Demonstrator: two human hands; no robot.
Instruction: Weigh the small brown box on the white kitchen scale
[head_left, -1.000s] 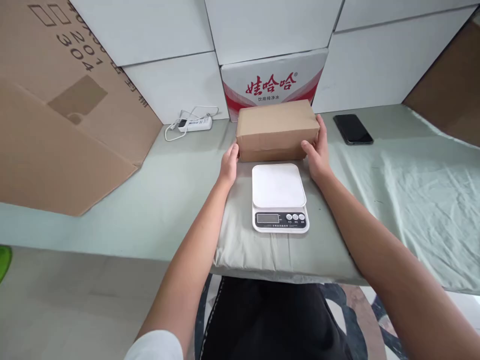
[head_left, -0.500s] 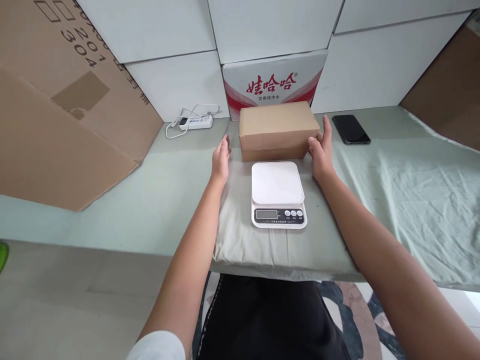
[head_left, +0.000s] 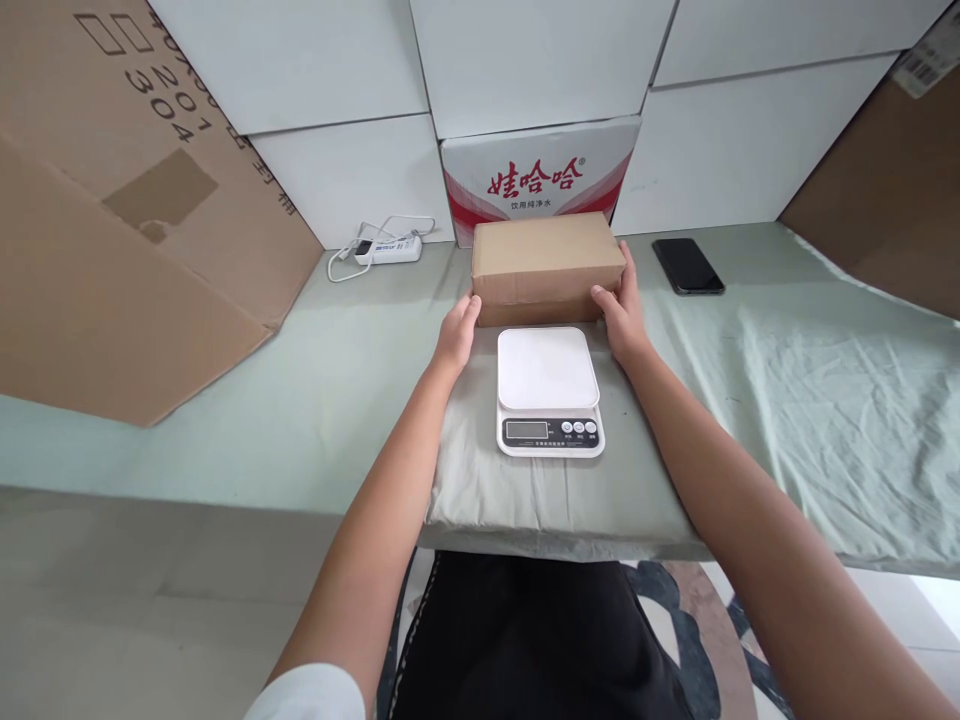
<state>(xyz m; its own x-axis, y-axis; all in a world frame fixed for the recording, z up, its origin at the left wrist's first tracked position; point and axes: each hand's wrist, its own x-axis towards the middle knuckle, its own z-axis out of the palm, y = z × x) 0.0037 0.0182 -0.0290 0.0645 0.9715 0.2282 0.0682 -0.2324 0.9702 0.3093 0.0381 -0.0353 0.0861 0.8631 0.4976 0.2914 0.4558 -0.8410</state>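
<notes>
Sitting nearest, the white scale [head_left: 548,390] on the green sheet [head_left: 787,400]; just beyond, left hand [head_left: 457,333] and right hand [head_left: 619,310] clasp the plain brown box [head_left: 547,262] (closed, rectangular) by its ends, fingers curled against it.

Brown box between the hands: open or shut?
Shut. The brown box shows an unbroken flat top with no raised flaps, held at its ends by left hand and right hand.

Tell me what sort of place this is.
Probably a makeshift packing or weighing station: a small brown box between both hands, a digital scale on a cloth-covered table, stacked cartons behind.
</notes>
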